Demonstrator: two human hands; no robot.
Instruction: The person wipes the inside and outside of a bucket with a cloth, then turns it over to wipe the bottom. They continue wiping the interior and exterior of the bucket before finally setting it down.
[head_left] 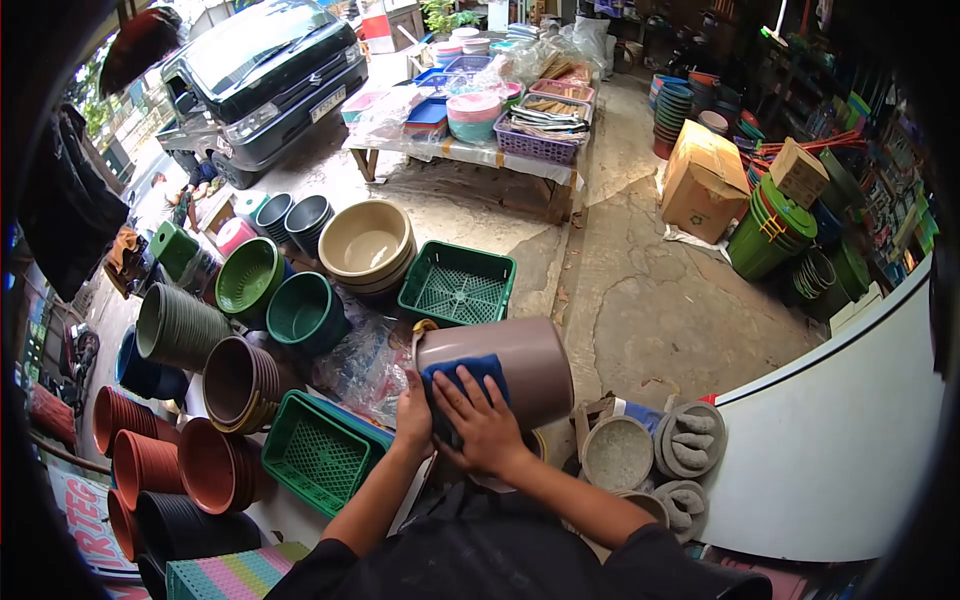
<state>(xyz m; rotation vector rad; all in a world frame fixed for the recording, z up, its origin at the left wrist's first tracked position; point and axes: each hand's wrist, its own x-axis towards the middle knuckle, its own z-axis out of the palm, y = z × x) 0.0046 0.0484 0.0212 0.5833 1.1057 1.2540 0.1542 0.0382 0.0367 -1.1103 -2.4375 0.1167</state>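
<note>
Bucket [535,368]: tipped on its side before me, near the green basket [458,284].
Right hand [478,420]: spread flat, pressing the blue cloth [490,372] to its wall.
Left hand [413,412]: at its end; grip partly hidden, seemingly steadying it.

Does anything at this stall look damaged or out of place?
The concrete floor is cracked. Crumpled clear plastic lies loose beside the dark green tub, like leftover wrapping. The small cardboard box looks tilted. The brownish bucket is sideways, but the left hand and right hand are on it. No spill shows.
</note>
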